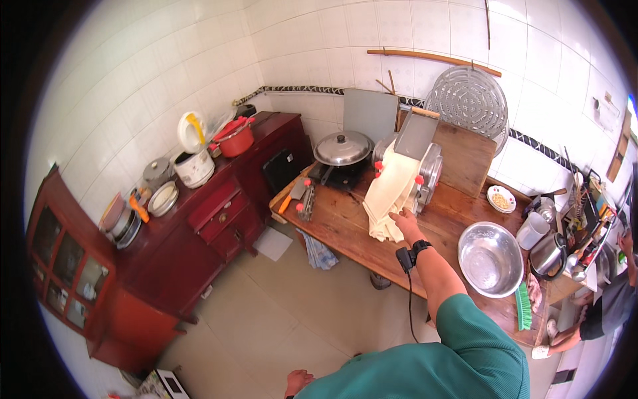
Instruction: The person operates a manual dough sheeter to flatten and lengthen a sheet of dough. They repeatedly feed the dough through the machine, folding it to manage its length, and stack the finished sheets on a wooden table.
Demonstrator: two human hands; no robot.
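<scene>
My right hand [406, 224] reaches across the wooden table to a long folded sheet of dough [392, 194]. Its fingers are apart and lie at the dough's lower right edge, looking open rather than gripping. The dough hangs down the front of a metal dough-rolling machine [429, 172] with red knobs and a sloping metal tray [416, 130] on top. Folds of dough pile up at the bottom on the tabletop [344, 219]. Low in the picture, beside my body, my left hand [299, 381] hangs with curled fingers; its palm is hidden.
Right of my arm stands a steel basin [491, 259], near a green brush [523, 306], a white mug [532, 230] and a kettle [547, 255]. Behind the machine leans a wooden board [463, 159]. Leftward are a lidded pan [343, 148] and a cleaver [294, 194]. Another person [605, 309] stands far right.
</scene>
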